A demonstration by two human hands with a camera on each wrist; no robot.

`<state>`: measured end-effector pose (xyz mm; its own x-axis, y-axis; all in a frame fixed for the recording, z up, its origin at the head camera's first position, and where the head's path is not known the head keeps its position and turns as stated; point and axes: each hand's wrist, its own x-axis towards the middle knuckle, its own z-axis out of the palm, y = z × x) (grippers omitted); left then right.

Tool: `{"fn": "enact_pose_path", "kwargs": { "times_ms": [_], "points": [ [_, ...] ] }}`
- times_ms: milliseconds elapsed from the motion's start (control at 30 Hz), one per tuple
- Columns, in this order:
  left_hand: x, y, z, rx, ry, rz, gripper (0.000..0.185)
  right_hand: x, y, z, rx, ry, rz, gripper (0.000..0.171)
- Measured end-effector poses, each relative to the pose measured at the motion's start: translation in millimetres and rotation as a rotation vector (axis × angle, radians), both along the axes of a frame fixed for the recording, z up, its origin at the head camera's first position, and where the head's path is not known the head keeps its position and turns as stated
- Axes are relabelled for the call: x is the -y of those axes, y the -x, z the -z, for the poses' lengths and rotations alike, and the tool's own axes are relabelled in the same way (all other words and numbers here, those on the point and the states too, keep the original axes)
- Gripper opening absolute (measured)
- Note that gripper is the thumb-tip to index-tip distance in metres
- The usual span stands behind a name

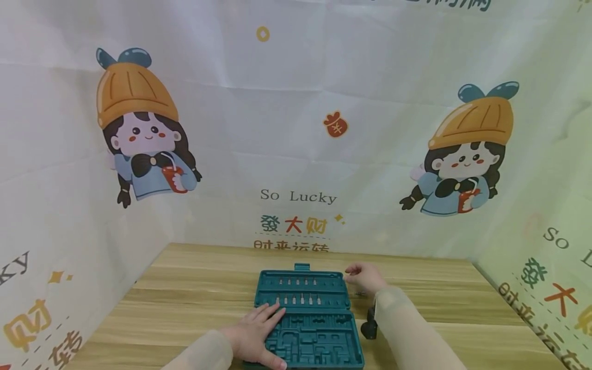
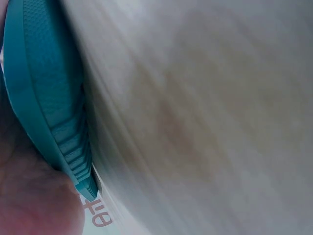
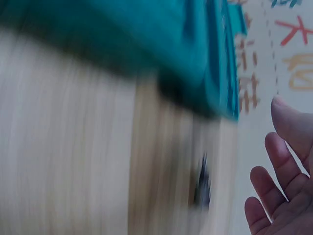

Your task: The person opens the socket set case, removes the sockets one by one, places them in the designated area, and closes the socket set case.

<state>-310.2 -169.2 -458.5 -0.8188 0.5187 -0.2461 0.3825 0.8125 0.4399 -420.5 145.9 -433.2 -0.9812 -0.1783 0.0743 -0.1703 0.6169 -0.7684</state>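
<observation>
A teal plastic tool case (image 1: 319, 336) lies unfolded on the table, its far half holding two rows of small metal bits (image 1: 302, 298). The near half shows moulded recesses. My left hand (image 1: 254, 334) rests across the case's left side with fingers spread. In the left wrist view the case's edge (image 2: 49, 98) passes beside that hand. Just off the case's far right corner is my right hand (image 1: 367, 277), fingers loosely bent; in the right wrist view the hand (image 3: 288, 181) holds nothing visible. A small dark metal piece (image 3: 203, 186) lies on the table near it, blurred.
The wooden table (image 1: 185, 288) runs out on both sides of the case. A printed cloth (image 1: 222, 133) hangs behind it and along the sides. Below the right sleeve, a black device (image 1: 370, 326) sits by the wrist. The case's latch (image 1: 302, 266) sticks out at the far edge.
</observation>
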Motion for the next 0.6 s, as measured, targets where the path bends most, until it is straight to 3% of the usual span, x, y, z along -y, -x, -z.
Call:
{"fn": "enact_pose_path", "kwargs": {
  "times_ms": [167,333,433,600],
  "points": [
    [1,2.2,2.3,-0.006,-0.002,0.007,0.104,33,-2.2,0.3,0.04,0.12,0.016,0.031],
    [2,4.1,4.9,-0.012,-0.001,0.013,0.103,62,0.6,10.9,0.057,0.219,0.082,0.029],
    [2,4.6,4.6,-0.013,0.005,0.016,0.103,73,-4.0,11.9,0.053,0.185,0.138,0.023],
    [1,6.2,5.7,-0.02,0.012,0.026,0.102,83,-11.7,14.1,0.035,0.041,0.186,0.02]
  ]
}}
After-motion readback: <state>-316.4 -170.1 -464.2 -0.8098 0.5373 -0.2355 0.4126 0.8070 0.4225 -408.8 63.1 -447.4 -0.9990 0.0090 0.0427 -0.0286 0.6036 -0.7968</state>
